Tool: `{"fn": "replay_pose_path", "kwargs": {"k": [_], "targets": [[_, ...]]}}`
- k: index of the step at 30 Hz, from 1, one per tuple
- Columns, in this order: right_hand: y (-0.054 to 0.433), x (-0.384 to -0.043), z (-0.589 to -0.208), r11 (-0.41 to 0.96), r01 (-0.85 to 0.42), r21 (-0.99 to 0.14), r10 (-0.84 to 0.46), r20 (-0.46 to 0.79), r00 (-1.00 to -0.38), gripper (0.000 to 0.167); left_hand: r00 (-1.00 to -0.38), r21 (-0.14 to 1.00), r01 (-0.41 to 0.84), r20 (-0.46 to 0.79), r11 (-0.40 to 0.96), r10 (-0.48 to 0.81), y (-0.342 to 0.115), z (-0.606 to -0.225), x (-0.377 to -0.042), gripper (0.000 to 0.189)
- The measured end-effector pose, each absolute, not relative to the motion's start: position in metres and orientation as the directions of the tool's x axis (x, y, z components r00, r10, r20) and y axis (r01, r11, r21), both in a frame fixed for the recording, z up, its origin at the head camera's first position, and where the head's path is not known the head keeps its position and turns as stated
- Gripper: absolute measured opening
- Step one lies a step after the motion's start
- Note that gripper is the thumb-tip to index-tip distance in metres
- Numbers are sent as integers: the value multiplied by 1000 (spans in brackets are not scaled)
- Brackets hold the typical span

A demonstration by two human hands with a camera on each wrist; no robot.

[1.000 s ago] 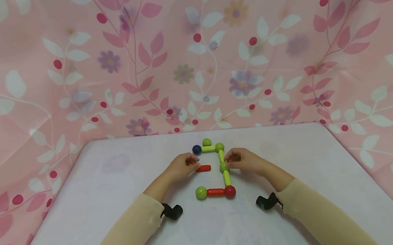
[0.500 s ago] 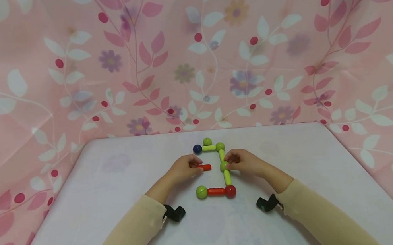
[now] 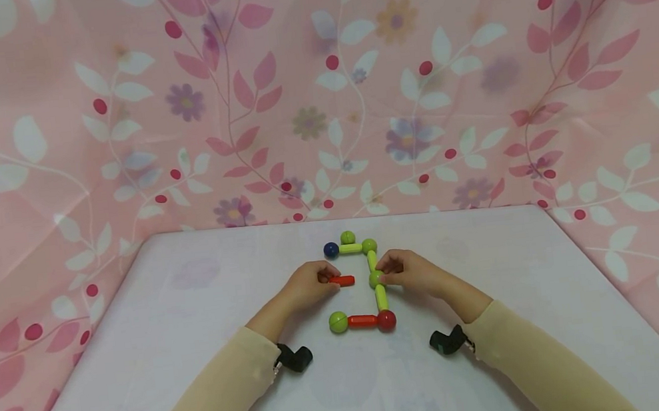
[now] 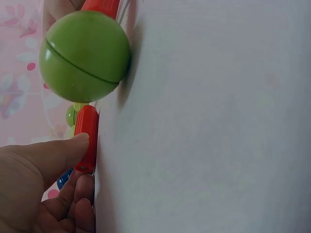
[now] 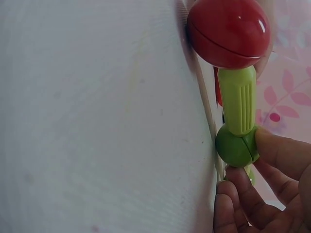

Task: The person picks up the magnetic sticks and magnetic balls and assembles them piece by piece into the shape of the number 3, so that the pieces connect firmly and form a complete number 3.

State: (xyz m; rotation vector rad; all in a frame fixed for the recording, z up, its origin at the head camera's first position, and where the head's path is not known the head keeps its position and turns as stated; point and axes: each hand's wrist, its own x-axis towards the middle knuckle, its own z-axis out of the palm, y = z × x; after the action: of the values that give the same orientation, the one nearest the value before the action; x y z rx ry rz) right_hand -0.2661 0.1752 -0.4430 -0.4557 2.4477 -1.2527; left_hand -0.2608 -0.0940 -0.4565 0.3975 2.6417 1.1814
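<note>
Between thumb and fingers, my left hand (image 3: 311, 283) pinches a loose red rod (image 3: 346, 281), which lies low at the table surface. My right hand (image 3: 408, 273) grips the middle green ball (image 5: 235, 146) of a joined chain of balls and rods. From that ball a yellow-green rod (image 5: 238, 99) runs to a red ball (image 3: 386, 321) at the near corner. A second red rod (image 3: 362, 322) links the red ball to a green ball (image 4: 85, 56) at the near left. The held rod's tip points at the middle ball, with a gap between them.
At the chain's far end are a green corner ball (image 3: 369, 246), a yellow-green rod (image 3: 350, 248) and a dark blue ball (image 3: 331, 250). Another green ball (image 3: 347, 237) sits just behind that rod. A pale cloth covers the table (image 3: 200, 353); a floral curtain (image 3: 318, 99) hangs behind.
My left hand has shifted slightly right and nearer to me, its fingers now settled on the red rod. The right hand stays at the middle green ball.
</note>
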Motion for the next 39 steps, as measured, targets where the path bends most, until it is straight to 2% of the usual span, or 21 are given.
{"fn": "replay_pose_path", "kwargs": {"k": [12, 24, 39], "targets": [[176, -267, -444, 557, -127, -821, -438, -161, -885, 19, -943, 718, 147, -106, 680, 315, -93, -452, -259, 15], [176, -266, -444, 559, -142, -817, -444, -151, -883, 19, -934, 741, 158, -103, 653, 342, -91, -452, -260, 13], [176, -267, -444, 565, -114, -817, -436, -179, -882, 19, -913, 709, 221, -92, 670, 398, -75, -440, -262, 14]]}}
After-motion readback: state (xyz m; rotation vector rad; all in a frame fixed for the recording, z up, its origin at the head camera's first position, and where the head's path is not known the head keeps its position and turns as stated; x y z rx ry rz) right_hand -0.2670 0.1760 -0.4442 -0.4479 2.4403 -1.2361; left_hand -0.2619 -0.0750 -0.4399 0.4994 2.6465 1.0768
